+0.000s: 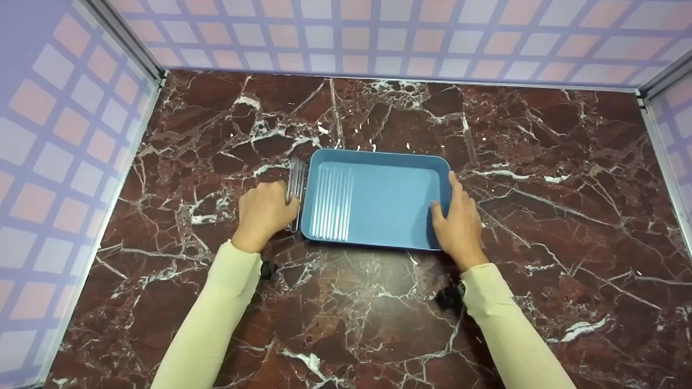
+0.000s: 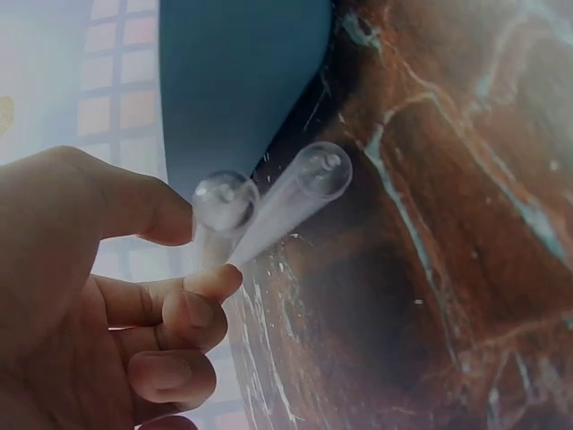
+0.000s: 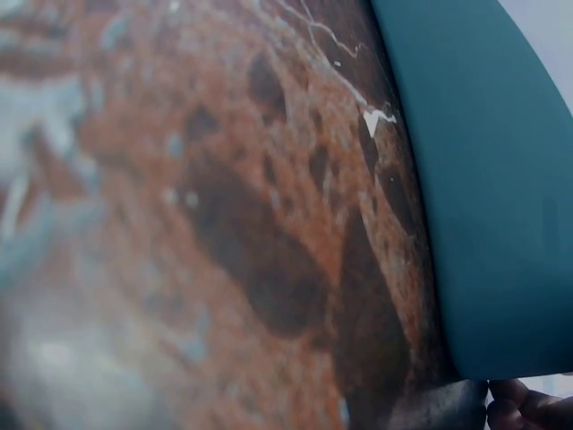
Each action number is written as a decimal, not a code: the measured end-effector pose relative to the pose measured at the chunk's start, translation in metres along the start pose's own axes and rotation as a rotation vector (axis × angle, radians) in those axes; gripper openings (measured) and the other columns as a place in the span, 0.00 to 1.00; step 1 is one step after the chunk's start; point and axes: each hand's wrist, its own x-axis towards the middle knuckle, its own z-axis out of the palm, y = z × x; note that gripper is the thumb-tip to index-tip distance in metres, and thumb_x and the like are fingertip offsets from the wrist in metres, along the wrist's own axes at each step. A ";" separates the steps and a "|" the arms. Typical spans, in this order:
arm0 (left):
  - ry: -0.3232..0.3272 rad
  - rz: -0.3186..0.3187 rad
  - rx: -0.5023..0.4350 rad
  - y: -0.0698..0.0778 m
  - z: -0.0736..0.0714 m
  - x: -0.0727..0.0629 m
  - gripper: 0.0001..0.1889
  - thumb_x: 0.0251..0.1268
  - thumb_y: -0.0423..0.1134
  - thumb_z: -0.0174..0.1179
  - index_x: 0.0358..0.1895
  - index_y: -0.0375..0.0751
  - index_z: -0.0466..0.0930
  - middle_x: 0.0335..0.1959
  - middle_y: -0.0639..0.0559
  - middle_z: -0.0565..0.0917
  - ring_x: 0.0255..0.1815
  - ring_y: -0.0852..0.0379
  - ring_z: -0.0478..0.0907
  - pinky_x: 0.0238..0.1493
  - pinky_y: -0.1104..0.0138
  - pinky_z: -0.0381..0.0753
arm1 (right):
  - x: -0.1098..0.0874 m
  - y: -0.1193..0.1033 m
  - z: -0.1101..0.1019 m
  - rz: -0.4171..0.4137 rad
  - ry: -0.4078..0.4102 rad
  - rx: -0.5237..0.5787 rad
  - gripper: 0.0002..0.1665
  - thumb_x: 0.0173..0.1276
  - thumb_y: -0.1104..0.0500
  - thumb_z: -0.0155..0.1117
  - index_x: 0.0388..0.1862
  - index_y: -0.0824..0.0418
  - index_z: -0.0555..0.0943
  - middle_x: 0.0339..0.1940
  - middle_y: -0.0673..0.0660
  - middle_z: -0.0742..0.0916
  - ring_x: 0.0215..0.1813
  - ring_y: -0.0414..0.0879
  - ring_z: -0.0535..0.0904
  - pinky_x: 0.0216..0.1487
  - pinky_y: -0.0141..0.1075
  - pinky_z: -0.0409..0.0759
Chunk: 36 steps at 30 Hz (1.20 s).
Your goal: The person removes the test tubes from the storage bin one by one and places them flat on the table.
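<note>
A blue rectangular tray (image 1: 394, 202) lies on the tabletop, with several clear tubes (image 1: 332, 205) side by side in its left part. Just outside its left wall are more clear test tubes (image 1: 295, 175). My left hand (image 1: 265, 213) pinches one of these between thumb and index finger. In the left wrist view, the pinched test tube (image 2: 224, 202) shows a rounded end, and a second tube (image 2: 313, 175) slants beside it. On the other side, my right hand (image 1: 459, 227) grips the tray's right wall, thumb inside and fingers outside. Only some fingertips (image 3: 528, 410) show in the right wrist view.
The tabletop (image 1: 540, 216) is dark red marble pattern with white veins. Checked panels (image 1: 373, 38) stand along the back and both sides. A dark wrist device (image 1: 450, 297) sits under the right sleeve, another (image 1: 268, 269) by the left.
</note>
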 end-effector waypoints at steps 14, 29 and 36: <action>-0.037 -0.038 0.011 -0.005 0.004 0.004 0.18 0.63 0.42 0.57 0.17 0.44 0.64 0.21 0.35 0.81 0.20 0.37 0.78 0.23 0.44 0.77 | -0.001 0.001 0.000 -0.007 0.015 0.006 0.41 0.76 0.52 0.55 0.84 0.53 0.53 0.70 0.71 0.75 0.69 0.69 0.70 0.67 0.63 0.66; -0.076 -0.056 0.008 -0.010 0.009 0.002 0.19 0.67 0.44 0.57 0.19 0.39 0.70 0.20 0.37 0.79 0.19 0.39 0.76 0.20 0.49 0.74 | 0.001 -0.001 0.001 -0.012 -0.005 0.004 0.41 0.76 0.52 0.55 0.84 0.52 0.52 0.73 0.68 0.73 0.70 0.69 0.69 0.68 0.63 0.66; -0.078 -0.052 0.010 -0.009 0.007 0.002 0.22 0.67 0.43 0.56 0.16 0.47 0.60 0.15 0.45 0.70 0.16 0.46 0.68 0.17 0.54 0.66 | 0.001 0.000 0.000 -0.009 0.001 -0.004 0.41 0.77 0.52 0.54 0.84 0.52 0.53 0.74 0.68 0.72 0.71 0.68 0.69 0.68 0.63 0.66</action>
